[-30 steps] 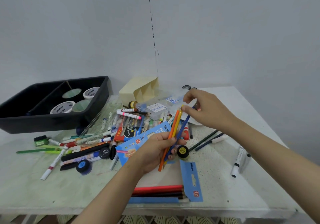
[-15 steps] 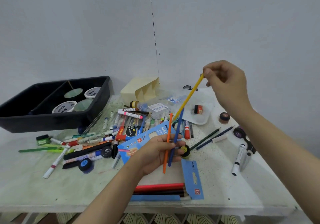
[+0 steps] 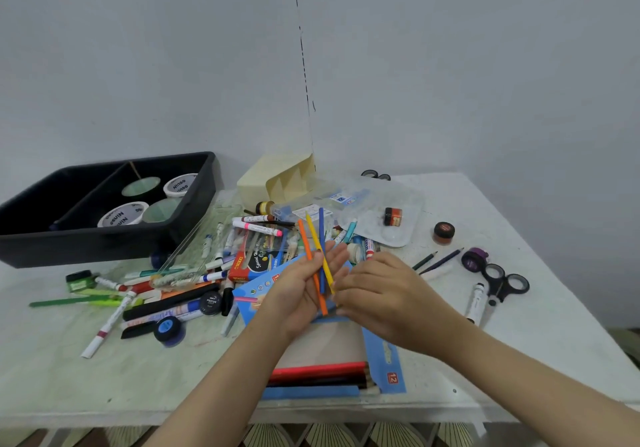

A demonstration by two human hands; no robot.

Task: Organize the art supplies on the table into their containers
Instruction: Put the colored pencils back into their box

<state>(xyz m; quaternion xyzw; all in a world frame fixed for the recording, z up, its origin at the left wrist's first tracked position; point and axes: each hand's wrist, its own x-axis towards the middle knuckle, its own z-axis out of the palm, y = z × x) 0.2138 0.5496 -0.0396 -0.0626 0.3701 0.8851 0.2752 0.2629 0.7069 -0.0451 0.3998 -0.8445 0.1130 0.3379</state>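
Head view: we hold 3 pencils above the cluttered desk (image 3: 519,342), over a blue pencil box (image 3: 256,294). Our left grip (image 3: 304,287) lies palm up with straight fingers, released, and carries the orange pencil (image 3: 304,239) and the blue pencil (image 3: 321,228) across the palm, tips pointing away. Our right grip (image 3: 384,294) is curled, its fingertips grasping the near end of the yellow pencil (image 3: 313,235), which lies slanted between the other 2. A black tray (image 3: 104,242) with tape rolls (image 3: 119,216) sits at the far left, markers scattered beside it. Scissors (image 3: 502,284) lie to the right, well apart from the grips.
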